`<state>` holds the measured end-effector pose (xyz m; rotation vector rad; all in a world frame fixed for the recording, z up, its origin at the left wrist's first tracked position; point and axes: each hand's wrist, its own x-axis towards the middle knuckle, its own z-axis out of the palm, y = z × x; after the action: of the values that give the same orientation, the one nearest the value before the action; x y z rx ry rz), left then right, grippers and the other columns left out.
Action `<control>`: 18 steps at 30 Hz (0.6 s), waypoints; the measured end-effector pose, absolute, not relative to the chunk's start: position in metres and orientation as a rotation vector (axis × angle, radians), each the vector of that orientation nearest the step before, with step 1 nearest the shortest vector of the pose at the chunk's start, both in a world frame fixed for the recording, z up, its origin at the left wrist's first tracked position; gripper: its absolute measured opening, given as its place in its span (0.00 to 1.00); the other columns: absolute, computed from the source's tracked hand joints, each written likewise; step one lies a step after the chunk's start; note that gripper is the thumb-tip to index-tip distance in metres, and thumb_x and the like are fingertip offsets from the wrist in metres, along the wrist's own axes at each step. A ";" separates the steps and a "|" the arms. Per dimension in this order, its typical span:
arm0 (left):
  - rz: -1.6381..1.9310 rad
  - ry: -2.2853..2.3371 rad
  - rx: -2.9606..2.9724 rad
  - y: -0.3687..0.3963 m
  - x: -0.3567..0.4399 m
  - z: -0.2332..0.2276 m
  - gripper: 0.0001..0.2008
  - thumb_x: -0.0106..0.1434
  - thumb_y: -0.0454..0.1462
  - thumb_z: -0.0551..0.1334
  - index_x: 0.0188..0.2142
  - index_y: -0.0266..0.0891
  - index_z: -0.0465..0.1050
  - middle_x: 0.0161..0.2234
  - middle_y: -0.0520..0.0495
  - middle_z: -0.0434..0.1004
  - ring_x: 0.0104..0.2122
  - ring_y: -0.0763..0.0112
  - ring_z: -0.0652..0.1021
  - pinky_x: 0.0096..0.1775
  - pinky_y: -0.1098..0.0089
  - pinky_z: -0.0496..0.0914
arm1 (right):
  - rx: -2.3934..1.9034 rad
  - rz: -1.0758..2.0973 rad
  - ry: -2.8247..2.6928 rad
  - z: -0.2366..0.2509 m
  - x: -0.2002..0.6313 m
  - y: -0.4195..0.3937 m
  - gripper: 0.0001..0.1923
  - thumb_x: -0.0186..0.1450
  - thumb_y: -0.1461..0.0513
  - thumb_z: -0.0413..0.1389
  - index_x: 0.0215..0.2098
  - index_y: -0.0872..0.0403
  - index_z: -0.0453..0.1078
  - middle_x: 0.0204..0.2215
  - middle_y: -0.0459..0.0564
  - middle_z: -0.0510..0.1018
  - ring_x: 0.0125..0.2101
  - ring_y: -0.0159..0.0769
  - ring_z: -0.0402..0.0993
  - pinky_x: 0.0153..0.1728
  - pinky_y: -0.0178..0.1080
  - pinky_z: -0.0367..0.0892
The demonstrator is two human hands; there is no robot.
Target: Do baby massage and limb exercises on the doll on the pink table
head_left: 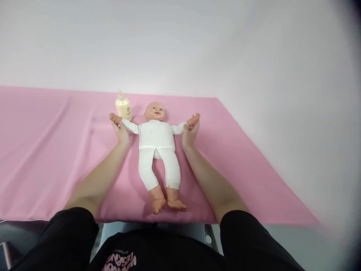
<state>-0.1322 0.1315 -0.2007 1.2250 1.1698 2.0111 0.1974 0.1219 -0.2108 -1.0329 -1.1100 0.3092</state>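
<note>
Doll (156,137) lies on its back on the pink sheet (239,177), head toward the far edge, feet toward the person. Both its arms are spread out to the sides.

Left hand (122,134): clasped about the doll's wrist on that side; some fingers hidden. Right hand (190,136): clasped about the other wrist, thumb on the near side of the white sleeve. The two hands are well apart, doll's trunk between them. Firmness of either grip: cannot tell.

Progress, judged from this view: both arms are taken up and opened outward, so the hold on the upper limbs looks complete. The legs (172,167) lie slightly parted with no hand on them; nothing done there at this moment. White top and trousers are on; none of the clothing is opened or removed.

Bottle (123,108) with a pump top stands upright just beyond the doll's forearm on the left side, in neither hand. Contact between bottle and sleeve: cannot tell. Whether any of its contents is on the doll does not show; overall stage is uncertain
</note>
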 end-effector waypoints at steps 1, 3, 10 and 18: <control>2.018 1.178 1.303 0.128 -0.129 -0.198 0.31 0.74 0.50 0.56 0.70 0.45 0.50 0.71 0.36 0.57 0.68 0.60 0.67 0.68 0.56 0.64 | -1.021 0.266 -1.187 -0.207 0.194 0.118 0.39 0.69 0.58 0.52 0.75 0.49 0.44 0.74 0.58 0.55 0.74 0.43 0.53 0.72 0.57 0.55; 1.939 1.179 1.504 0.122 -0.122 -0.193 0.32 0.73 0.51 0.57 0.71 0.44 0.52 0.70 0.36 0.60 0.67 0.57 0.69 0.67 0.55 0.64 | -1.021 0.235 -1.352 -0.203 0.187 0.112 0.35 0.71 0.56 0.52 0.74 0.48 0.49 0.72 0.57 0.60 0.71 0.44 0.58 0.71 0.56 0.57; 1.287 1.249 2.268 0.124 -0.107 -0.197 0.22 0.71 0.43 0.58 0.61 0.41 0.74 0.56 0.36 0.75 0.59 0.50 0.72 0.66 0.45 0.61 | -1.092 0.246 -1.884 -0.197 0.169 0.104 0.27 0.68 0.67 0.48 0.63 0.48 0.72 0.57 0.53 0.78 0.59 0.46 0.70 0.66 0.54 0.63; 1.366 1.262 2.207 0.117 -0.108 -0.192 0.23 0.70 0.43 0.59 0.62 0.41 0.72 0.58 0.36 0.75 0.61 0.51 0.72 0.68 0.46 0.60 | -1.077 0.292 -1.759 -0.194 0.168 0.100 0.26 0.69 0.64 0.50 0.64 0.48 0.69 0.59 0.53 0.77 0.60 0.44 0.70 0.68 0.53 0.60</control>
<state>-0.1079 0.1173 -0.1917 2.2066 1.2624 1.3656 0.1681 0.1001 -0.1943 -1.0767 -1.7592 0.2925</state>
